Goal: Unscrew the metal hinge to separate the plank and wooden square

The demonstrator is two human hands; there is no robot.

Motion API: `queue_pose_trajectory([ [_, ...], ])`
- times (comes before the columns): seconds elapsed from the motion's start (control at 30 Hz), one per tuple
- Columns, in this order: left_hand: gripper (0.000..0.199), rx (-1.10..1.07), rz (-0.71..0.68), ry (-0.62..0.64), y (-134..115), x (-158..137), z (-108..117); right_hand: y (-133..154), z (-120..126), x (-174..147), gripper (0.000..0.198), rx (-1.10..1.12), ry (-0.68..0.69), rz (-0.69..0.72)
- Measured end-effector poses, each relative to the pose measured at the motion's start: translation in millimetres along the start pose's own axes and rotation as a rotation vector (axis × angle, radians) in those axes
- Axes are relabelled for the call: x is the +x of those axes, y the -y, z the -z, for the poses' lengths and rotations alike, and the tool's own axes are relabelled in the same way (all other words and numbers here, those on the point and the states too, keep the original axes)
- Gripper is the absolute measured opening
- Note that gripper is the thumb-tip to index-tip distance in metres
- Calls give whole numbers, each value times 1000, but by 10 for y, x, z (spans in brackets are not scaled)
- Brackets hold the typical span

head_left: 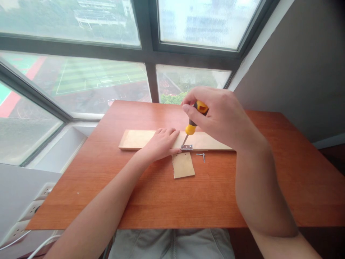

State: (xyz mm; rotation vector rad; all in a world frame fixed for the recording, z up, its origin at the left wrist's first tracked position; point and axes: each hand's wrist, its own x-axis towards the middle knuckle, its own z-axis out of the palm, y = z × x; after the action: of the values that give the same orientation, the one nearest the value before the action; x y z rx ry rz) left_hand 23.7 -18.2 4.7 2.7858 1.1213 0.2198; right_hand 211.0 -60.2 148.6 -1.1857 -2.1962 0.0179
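Slippage is my main worry: the screwdriver point(192, 126) leans rather than standing square over the small metal hinge point(187, 147), so I judge that its tip could skid off the screw head and gouge the pale wooden board point(137, 139) or jab my left hand point(161, 143), which lies just beside the hinge. The small wooden piece point(183, 165) looks loose too; it touches the hinge from the near side, and a sideways push could knock it out of line. 1 spare screw point(201, 155) lies on the desk point(151, 194) just right of that piece, near enough to be brushed away.

I hold my right hand point(218, 117) raised over the board, wrist bent down, fingers and thumb wrapped tight around the yellow-and-black handle, with the shaft slanting down and left to the hinge. My left hand lies flat, palm down, fingers together and stretched toward the hinge, gripping nothing, pressing the board against the desk. The board lies across the middle of the desk, parallel to its far edge under the window point(107, 82), and both forearms reach in from the near edge.
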Motion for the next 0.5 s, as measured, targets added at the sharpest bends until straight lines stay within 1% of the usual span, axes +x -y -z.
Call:
queue_pose_trajectory([
  [0.1, 58, -7, -5, -6, -6, 5, 7, 28, 10, -13, 26, 86, 26, 43],
  [0.17, 62, -9, -4, -7, -9, 6, 11, 39, 13, -21, 32, 86, 43, 35],
  [0.23, 62, -9, -5, -6, -11, 5, 11, 31, -3, -21, 28, 29, 36, -8],
  [0.3, 60, -11, -5, -2, -8, 2, 8, 4, -38, -13, 20, -80, -22, -80],
  [0.4, 59, -14, -4, 1, -2, -4, 3, -42, -96, 0, 22, -231, -106, -180],
  [0.43, 59, -15, -4, 1, 0, -5, 3, -49, -106, 1, 21, -247, -112, -190],
  [0.5, 58, -12, -4, -1, 2, -5, 3, -48, -105, -5, 15, -221, -85, -160],
])
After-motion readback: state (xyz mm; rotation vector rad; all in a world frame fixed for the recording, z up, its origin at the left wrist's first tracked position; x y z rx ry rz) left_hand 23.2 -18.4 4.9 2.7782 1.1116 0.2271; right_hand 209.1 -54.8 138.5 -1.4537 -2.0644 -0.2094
